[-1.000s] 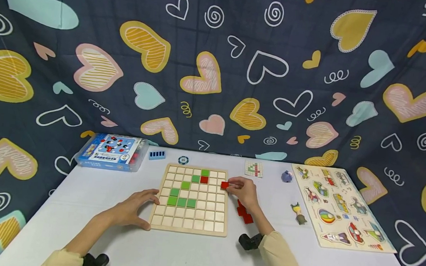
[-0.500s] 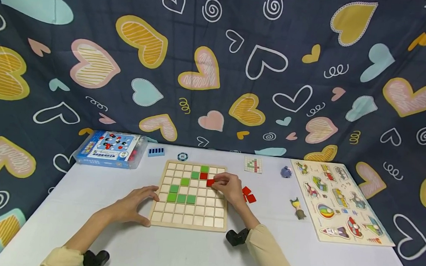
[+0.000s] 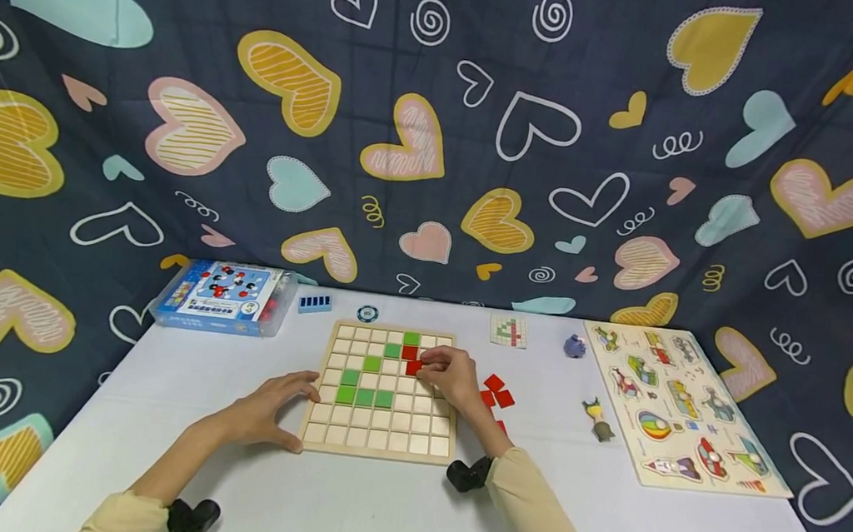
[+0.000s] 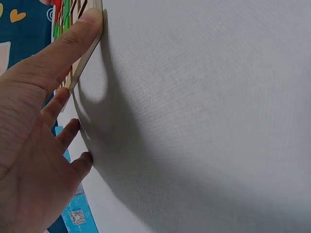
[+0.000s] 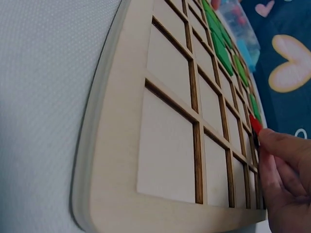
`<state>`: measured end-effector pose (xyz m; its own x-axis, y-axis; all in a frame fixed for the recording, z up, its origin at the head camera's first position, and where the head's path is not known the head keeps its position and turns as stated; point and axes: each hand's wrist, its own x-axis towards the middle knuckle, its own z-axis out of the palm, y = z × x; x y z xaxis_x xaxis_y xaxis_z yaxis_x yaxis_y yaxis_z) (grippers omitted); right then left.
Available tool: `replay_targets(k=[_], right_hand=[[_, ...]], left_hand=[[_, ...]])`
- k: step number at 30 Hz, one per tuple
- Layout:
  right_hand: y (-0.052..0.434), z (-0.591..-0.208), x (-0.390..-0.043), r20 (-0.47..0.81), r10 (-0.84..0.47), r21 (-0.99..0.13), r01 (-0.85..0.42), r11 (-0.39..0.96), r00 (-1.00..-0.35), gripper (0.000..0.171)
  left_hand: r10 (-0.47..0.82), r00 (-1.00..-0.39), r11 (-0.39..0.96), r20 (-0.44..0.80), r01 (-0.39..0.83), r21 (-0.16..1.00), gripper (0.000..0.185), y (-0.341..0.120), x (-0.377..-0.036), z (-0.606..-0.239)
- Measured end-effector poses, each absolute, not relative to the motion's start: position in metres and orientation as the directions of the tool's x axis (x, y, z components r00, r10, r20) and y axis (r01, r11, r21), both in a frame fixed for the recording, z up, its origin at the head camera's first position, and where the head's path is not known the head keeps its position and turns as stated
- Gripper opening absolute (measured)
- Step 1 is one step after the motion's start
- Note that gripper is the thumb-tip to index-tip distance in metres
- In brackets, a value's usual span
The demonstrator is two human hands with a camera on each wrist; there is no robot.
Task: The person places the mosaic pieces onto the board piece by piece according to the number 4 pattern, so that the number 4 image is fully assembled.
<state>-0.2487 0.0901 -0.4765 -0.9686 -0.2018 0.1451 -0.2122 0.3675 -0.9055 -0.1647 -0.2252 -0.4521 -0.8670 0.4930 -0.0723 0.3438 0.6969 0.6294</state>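
The right hand (image 3: 453, 378) pinches a red tile (image 3: 412, 368), now edged left just below another tile (image 3: 409, 352), while the spread left hand (image 3: 264, 412) touches the board (image 3: 378, 440).

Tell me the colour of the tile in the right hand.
The tile is red, seen best in the head view.

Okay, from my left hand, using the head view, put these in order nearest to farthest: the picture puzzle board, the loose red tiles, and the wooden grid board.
1. Wooden grid board: nearest, its left edge at your left hand.
2. Loose red tiles: on the tablecloth, just right of the grid.
3. Picture puzzle board: farthest, at the table's right side.
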Motion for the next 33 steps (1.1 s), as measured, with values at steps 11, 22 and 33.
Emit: replay_targets(k=[11, 22, 33], right_hand=[[0.085, -0.475, -0.246, 0.127, -0.221, -0.913, -0.201, 0.354, -0.967, 0.025], [0.123, -0.465, -0.243, 0.061, -0.206, -0.954, -0.118, 0.277, -0.977, 0.026], [0.210, -0.459, -0.231, -0.022, -0.155, -0.909, -0.045, 0.415, -0.988, 0.031]], left_hand=[[0.482, -0.873, 0.698, -0.078, 0.328, 0.636, 0.061, -0.224, -0.164, -0.454], [0.484, -0.873, 0.696, -0.069, 0.336, 0.635, 0.060, -0.224, -0.165, -0.454], [0.492, -0.868, 0.687, -0.065, 0.342, 0.641, 0.060, -0.224, -0.164, -0.452]])
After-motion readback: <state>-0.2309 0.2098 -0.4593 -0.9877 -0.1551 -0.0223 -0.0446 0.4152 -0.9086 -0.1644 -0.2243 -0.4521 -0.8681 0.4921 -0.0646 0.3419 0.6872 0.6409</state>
